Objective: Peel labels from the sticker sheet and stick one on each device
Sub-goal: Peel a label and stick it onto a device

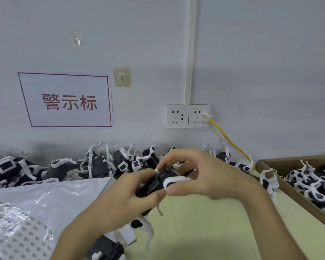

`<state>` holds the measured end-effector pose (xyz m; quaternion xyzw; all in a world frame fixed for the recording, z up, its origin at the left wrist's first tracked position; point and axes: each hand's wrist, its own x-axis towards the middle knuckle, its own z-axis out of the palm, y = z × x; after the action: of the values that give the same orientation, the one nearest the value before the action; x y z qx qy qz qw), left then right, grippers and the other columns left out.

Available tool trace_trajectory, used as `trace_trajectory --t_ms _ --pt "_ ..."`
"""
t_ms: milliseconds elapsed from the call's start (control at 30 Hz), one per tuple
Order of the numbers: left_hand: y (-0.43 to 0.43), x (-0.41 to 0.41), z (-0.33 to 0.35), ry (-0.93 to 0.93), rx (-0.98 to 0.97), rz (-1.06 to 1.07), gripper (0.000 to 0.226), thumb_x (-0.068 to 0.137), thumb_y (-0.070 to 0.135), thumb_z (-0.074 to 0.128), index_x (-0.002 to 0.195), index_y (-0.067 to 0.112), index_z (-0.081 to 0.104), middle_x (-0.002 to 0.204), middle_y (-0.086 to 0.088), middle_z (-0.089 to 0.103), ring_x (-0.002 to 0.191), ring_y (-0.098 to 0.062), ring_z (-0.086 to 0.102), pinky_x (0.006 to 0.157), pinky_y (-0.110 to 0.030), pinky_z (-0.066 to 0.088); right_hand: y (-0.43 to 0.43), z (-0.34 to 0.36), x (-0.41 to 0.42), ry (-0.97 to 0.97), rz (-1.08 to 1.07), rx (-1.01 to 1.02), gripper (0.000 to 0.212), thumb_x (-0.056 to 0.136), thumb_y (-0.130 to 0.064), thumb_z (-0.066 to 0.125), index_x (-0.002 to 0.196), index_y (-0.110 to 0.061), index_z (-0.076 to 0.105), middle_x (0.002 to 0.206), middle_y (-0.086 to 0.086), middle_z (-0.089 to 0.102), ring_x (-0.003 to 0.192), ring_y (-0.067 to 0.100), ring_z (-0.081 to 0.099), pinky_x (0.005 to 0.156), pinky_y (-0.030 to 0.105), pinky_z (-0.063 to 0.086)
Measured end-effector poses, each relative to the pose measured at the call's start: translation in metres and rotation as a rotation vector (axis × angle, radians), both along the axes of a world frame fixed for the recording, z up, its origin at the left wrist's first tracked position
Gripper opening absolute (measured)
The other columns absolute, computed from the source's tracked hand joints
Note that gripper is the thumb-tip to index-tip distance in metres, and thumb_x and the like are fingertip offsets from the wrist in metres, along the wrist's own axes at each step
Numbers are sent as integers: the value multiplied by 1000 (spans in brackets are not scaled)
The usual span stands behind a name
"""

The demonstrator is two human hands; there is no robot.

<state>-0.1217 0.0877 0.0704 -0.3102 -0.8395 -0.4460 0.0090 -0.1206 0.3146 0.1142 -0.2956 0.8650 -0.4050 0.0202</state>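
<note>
Above pale-green table [204,226], black device [153,185], curved white clip [174,180]

Bright, even, cool light; glare on plastic wrap [13,214]; soft shadow on wall [251,53]; edges bowed.

wall [251,53]: grey | sign [68,100]: red-bordered | sockets [188,116]: two, yellow cable [231,141] plugged in

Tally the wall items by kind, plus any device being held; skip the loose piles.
Adhesive hooks: 2
Socket plates: 2
Printed sign: 1
White cable trunking: 1
Yellow cable, plugged in: 1
Device held by left hand and right hand: 1
Total: 8
</note>
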Motion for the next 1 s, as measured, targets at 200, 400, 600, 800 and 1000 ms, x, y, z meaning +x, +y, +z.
trace_trajectory --t_ms 200,400,600,800,1000 --pt "-5 3 3 -171 -85 -136 28 81 24 68 108 16 70 80 2 63 71 -7 60 67 -23 47 5 -4 -2 -118 66 14 41 73 -22 88 106 -36 67 112 -13 64 101 22 69 79 32 57" --pt "-5 1 5 -111 -16 -76 28 92 37 76 109 15 72 89 -8 70 77 -12 66 73 -30 50 3 -3 -2 -95 26 -10 40 69 -38 88 102 -39 67 111 -15 64 88 15 68 74 29 53" --pt "-4 0 1 -154 -123 -107 15 92 32 73 106 28 70 81 5 67 73 -11 60 69 -36 48 3 -9 -8 -110 35 94 37 68 -38 89 97 -36 67 103 -16 69 93 16 72 87 42 58" --pt "-20 -8 -1 -17 67 171 65 77 65 60 139 49 45 139 35 52 127 11 53 106 -24 46 47 -36 -39 -282 -292 -309 34 75 -44 84 99 -21 75 98 4 74 84 18 69 65 25 56" --pt "-31 -11 4 80 183 227 48 83 60 57 130 48 53 135 39 53 116 11 60 90 -12 46 125 -75 -61 -413 -451 -1671 57 93 -43 65 131 -2 53 133 25 62 106 35 71 84 42 63"
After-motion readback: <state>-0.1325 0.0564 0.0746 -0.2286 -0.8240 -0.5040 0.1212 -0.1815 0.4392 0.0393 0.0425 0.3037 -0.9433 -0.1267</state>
